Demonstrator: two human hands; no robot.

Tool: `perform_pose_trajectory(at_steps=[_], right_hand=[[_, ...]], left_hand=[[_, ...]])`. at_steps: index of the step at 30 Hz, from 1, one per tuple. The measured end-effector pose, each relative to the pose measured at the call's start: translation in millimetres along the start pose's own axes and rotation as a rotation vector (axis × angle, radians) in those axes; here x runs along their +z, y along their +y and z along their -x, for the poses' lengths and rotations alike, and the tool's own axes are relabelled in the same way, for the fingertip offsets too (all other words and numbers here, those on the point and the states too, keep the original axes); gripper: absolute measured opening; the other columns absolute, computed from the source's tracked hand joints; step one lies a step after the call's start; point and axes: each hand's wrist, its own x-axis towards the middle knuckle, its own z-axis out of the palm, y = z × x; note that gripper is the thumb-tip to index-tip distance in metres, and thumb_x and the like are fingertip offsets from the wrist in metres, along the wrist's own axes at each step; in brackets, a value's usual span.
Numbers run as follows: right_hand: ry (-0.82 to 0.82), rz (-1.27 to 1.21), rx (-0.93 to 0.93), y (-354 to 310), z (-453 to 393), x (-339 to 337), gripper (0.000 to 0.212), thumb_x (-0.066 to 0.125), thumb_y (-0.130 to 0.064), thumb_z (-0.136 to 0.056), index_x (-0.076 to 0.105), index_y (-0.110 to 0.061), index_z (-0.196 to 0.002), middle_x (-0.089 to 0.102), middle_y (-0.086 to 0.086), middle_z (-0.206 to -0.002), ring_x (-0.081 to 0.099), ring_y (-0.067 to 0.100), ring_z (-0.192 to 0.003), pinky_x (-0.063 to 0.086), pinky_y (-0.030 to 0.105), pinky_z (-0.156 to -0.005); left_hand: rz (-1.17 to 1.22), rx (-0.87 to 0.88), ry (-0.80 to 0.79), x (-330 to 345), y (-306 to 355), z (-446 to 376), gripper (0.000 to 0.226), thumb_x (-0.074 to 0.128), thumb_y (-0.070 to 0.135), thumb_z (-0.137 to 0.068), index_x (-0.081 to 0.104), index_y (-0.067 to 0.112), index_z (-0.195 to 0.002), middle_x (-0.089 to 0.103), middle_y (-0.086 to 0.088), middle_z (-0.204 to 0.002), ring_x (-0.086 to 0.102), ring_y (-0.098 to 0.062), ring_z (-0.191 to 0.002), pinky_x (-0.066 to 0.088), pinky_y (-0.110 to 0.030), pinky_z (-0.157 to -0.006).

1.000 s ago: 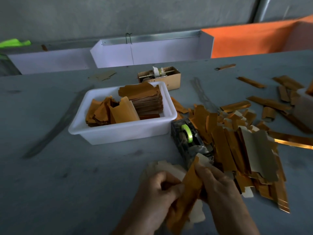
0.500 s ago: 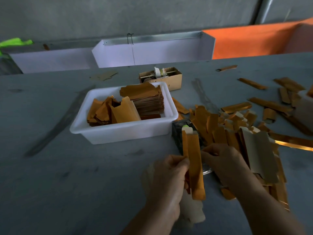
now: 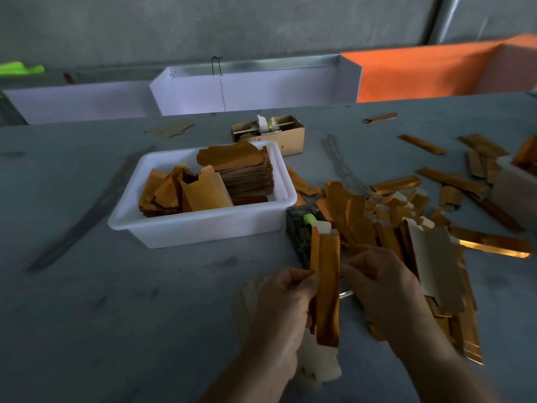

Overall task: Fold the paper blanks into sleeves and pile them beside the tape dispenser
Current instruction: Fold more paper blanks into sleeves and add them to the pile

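Observation:
A long gold folded sleeve stands upright between my hands, just in front of the dark tape dispenser with its green roll. My left hand pinches the sleeve's left edge. My right hand touches its right edge with curled fingers. Pale flat blanks lie on the table under my left hand. A pile of gold sleeves spreads to the right of the dispenser. A white tub to the left holds stacked gold blanks.
A small cardboard box with tape bits sits behind the tub. Loose gold strips scatter over the right of the grey table. Another white tub shows at the right edge. White trays and an orange panel line the back.
The crumpled piece between both hands has become a flat upright sleeve. My right hand has come back from the dispenser to the sleeve's right edge.

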Motion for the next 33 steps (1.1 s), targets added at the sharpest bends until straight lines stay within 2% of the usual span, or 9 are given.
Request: perform_pose_trajectory(at_steps=[3, 8, 12, 16, 18, 21, 25, 30, 33], right_hand=[[-0.021, 0.115, 0.040, 6.2, 6.8, 6.3, 0.017, 0.062, -0.025, -0.087, 0.058, -0.028, -0.070, 0.054, -0.008, -0.109, 0.054, 0.013, -0.100, 0.050, 0.031, -0.082], [-0.003, 0.035, 0.067, 8.2, 8.8, 10.2, 0.018, 0.060, -0.024, -0.088, 0.059, -0.022, -0.071, 0.059, 0.000, -0.111, 0.058, 0.022, -0.100, 0.051, 0.041, -0.085], [0.082, 0.084, 0.010, 6.9, 12.4, 11.3, 0.008, 0.061, -0.018, -0.088, 0.064, -0.014, -0.083, 0.056, 0.001, -0.116, 0.053, 0.018, -0.105, 0.046, 0.026, -0.082], [0.059, 0.471, -0.095, 0.4, 16.9, 7.7, 0.014, 0.055, -0.026, -0.091, 0.062, -0.020, -0.101, 0.048, -0.003, -0.120, 0.042, 0.016, -0.110, 0.042, 0.027, -0.089], [0.085, 0.391, -0.106, -4.6, 17.6, -1.2, 0.008, 0.058, -0.021, -0.089, 0.064, -0.017, -0.093, 0.052, 0.000, -0.110, 0.050, 0.018, -0.098, 0.048, 0.031, -0.080], [0.091, 0.042, -0.022, -7.5, 16.5, -20.9, 0.005, 0.060, -0.018, -0.087, 0.060, -0.021, -0.081, 0.057, -0.005, -0.087, 0.056, 0.011, -0.072, 0.043, 0.020, -0.059], [-0.152, -0.401, 0.140, -14.5, 16.9, -37.0, 0.009, 0.061, -0.017, -0.083, 0.068, -0.023, -0.082, 0.067, -0.005, -0.075, 0.063, 0.008, -0.071, 0.047, 0.017, -0.059], [-0.234, -0.289, 0.008, -16.2, 20.3, -32.6, 0.019, 0.060, -0.014, -0.085, 0.071, -0.029, -0.083, 0.069, -0.009, -0.079, 0.063, 0.004, -0.074, 0.051, 0.016, -0.064], [-0.207, -0.167, -0.066, -18.7, 20.8, -31.9, 0.024, 0.062, -0.015, -0.085, 0.063, -0.037, -0.095, 0.066, -0.016, -0.077, 0.060, -0.005, -0.074, 0.045, 0.007, -0.060]], left_hand=[[0.061, 0.021, -0.006, -0.9, -1.0, 0.9, 0.015, 0.058, 0.012, -0.093, 0.065, 0.003, -0.083, 0.055, 0.002, -0.052, 0.048, -0.004, -0.041, 0.038, -0.015, -0.040], [-0.057, 0.037, -0.133, 3.8, 3.1, -3.2, 0.013, 0.057, 0.021, -0.094, 0.062, 0.015, -0.083, 0.060, 0.008, -0.061, 0.054, 0.005, -0.048, 0.040, -0.010, -0.045], [-0.175, 0.055, -0.152, 4.5, 5.4, -8.0, 0.013, 0.056, 0.026, -0.095, 0.063, 0.019, -0.087, 0.059, 0.010, -0.058, 0.054, 0.002, -0.050, 0.041, -0.012, -0.047], [-0.223, 0.066, -0.142, 4.9, 7.8, -10.7, 0.012, 0.057, 0.031, -0.094, 0.064, 0.023, -0.089, 0.065, 0.001, -0.074, 0.060, -0.008, -0.065, 0.046, -0.018, -0.055], [-0.235, 0.071, -0.145, 5.1, 10.2, -11.7, 0.012, 0.059, 0.033, -0.092, 0.064, 0.024, -0.084, 0.064, 0.006, -0.068, 0.059, -0.002, -0.058, 0.045, -0.014, -0.051], [-0.239, 0.075, -0.166, 5.2, 10.2, -13.1, 0.010, 0.060, 0.032, -0.091, 0.063, 0.022, -0.087, 0.064, 0.006, -0.069, 0.060, -0.001, -0.057, 0.049, -0.015, -0.054], [-0.168, 0.042, -0.209, 4.9, 11.2, -9.0, 0.005, 0.062, 0.023, -0.090, 0.065, 0.018, -0.090, 0.072, -0.001, -0.087, 0.070, -0.010, -0.076, 0.056, -0.019, -0.065], [-0.104, -0.012, -0.208, 2.7, 14.7, -3.6, 0.006, 0.064, 0.012, -0.089, 0.068, 0.013, -0.085, 0.072, -0.007, -0.086, 0.071, -0.010, -0.068, 0.054, -0.016, -0.059], [-0.100, 0.004, -0.209, 1.1, 14.9, -1.5, 0.006, 0.067, 0.013, -0.087, 0.070, 0.013, -0.082, 0.074, -0.009, -0.085, 0.072, -0.016, -0.074, 0.060, -0.027, -0.069]])
